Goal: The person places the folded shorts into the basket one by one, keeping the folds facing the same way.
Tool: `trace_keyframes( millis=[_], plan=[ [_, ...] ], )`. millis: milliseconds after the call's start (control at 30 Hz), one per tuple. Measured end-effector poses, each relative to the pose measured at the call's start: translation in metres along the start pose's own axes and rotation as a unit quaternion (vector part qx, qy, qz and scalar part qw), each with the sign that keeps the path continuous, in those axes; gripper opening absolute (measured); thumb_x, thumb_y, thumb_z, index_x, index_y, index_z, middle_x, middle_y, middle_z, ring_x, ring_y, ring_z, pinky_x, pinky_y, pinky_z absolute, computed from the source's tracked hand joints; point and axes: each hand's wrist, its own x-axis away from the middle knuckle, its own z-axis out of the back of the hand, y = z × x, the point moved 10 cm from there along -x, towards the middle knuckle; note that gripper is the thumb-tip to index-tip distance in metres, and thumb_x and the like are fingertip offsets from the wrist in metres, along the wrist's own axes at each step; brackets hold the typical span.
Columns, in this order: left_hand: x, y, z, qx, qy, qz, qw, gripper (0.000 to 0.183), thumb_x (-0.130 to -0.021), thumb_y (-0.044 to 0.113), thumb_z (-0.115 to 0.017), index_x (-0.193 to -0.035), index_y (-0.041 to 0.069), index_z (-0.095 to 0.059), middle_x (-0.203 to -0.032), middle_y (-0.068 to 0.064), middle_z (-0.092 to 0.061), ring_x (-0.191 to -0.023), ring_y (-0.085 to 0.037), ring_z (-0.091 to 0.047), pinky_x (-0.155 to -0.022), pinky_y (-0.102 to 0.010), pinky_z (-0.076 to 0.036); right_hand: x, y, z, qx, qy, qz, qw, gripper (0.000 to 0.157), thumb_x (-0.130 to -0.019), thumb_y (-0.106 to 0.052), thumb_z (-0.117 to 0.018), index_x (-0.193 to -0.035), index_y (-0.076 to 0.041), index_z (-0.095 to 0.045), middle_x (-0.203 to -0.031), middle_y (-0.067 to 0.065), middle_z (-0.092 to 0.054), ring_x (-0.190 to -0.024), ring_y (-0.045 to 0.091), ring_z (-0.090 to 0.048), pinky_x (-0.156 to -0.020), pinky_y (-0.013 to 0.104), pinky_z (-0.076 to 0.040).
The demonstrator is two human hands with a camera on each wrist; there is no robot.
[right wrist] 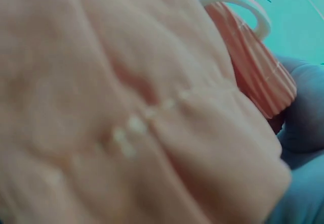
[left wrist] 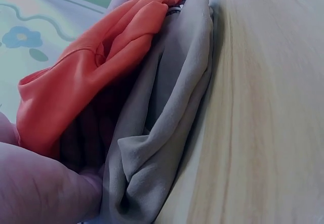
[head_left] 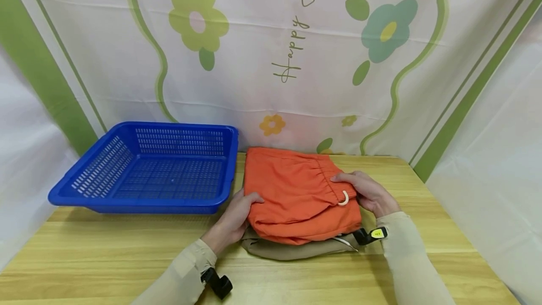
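Observation:
Folded orange shorts (head_left: 292, 187) with a gathered elastic waistband lie over a folded khaki garment (head_left: 292, 250), whose white cord shows at the lower right. My left hand (head_left: 230, 218) grips the shorts' left edge, thumb on top. In the left wrist view its fingers (left wrist: 86, 138) reach beneath the orange cloth, above the khaki one (left wrist: 167, 107). At the waistband's right end, my right hand (head_left: 372, 193) holds the shorts with its thumb on top and its other fingers largely hidden. A white drawstring loop (head_left: 345, 198) sticks out near that thumb. Orange cloth fills most of the right wrist view, blurred.
A blue plastic basket (head_left: 169, 204) with slotted walls stands to the left on the wooden table (head_left: 440, 239), close to the clothes. Behind the table hangs a white curtain (head_left: 254, 93) with printed flowers.

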Motion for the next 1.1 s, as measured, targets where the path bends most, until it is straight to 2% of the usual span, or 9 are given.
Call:
trace_keyframes(
  millis=[100,267,567,733,867,1100],
  plan=[
    [0.000,-0.001,0.001,-0.005,0.003,0.003,1.0000,0.053,-0.088,0.009,-0.057,-0.140,0.007,-0.048,-0.130,-0.014,-0.054,-0.113,-0.025,-0.056,-0.097,-0.036,-0.047,0.001,0.000,0.002,0.002,0.006,-0.002,1.000,0.020,-0.099,-0.017,-0.064,-0.097,-0.002,-0.077,-0.101,0.011,-0.074,-0.091,0.022,-0.072,-0.081,0.038,-0.060],
    [0.001,-0.002,0.002,-0.010,0.009,0.008,0.9999,0.050,-0.089,0.011,-0.059,-0.138,0.004,-0.049,-0.127,-0.014,-0.056,-0.109,-0.024,-0.059,-0.093,-0.034,-0.050,0.001,0.000,0.005,0.003,0.019,-0.007,1.000,0.024,-0.098,-0.023,-0.067,-0.104,0.000,-0.074,-0.103,0.010,-0.074,-0.093,0.023,-0.072,-0.083,0.040,-0.059],
    [0.002,-0.001,0.003,-0.008,0.017,0.004,0.9998,0.049,-0.099,0.020,-0.061,-0.143,0.004,-0.048,-0.129,-0.016,-0.060,-0.109,-0.022,-0.062,-0.095,-0.037,-0.051,0.006,-0.012,0.004,0.020,0.022,0.017,0.999,0.023,-0.100,-0.022,-0.065,-0.104,-0.001,-0.074,-0.103,0.008,-0.073,-0.092,0.020,-0.072,-0.082,0.036,-0.059],
    [0.002,0.001,0.001,0.009,0.019,-0.002,0.9998,0.047,-0.097,0.016,-0.062,-0.141,0.003,-0.050,-0.129,-0.015,-0.060,-0.109,-0.023,-0.062,-0.096,-0.038,-0.050,0.013,-0.021,-0.003,0.007,-0.013,0.042,0.999,0.018,-0.101,-0.017,-0.063,-0.106,-0.003,-0.072,-0.107,0.008,-0.071,-0.096,0.019,-0.071,-0.084,0.036,-0.058],
    [0.002,0.002,-0.001,0.035,0.014,0.002,0.9993,0.045,-0.095,0.016,-0.063,-0.136,0.001,-0.051,-0.124,-0.012,-0.064,-0.106,-0.021,-0.064,-0.094,-0.037,-0.051,0.017,-0.022,-0.007,-0.010,-0.054,0.044,0.998,0.016,-0.100,-0.009,-0.060,-0.111,0.000,-0.066,-0.105,0.008,-0.072,-0.095,0.019,-0.071,-0.084,0.036,-0.059],
    [0.001,0.001,-0.006,0.082,-0.011,0.014,0.9965,0.048,-0.101,0.031,-0.061,-0.140,0.006,-0.048,-0.132,-0.009,-0.060,-0.114,-0.021,-0.062,-0.101,-0.039,-0.048,0.019,-0.017,-0.012,0.025,-0.099,0.039,0.994,0.031,-0.097,-0.006,-0.062,-0.123,0.008,-0.052,-0.106,0.011,-0.072,-0.093,0.020,-0.073,-0.083,0.037,-0.059]
  ],
)
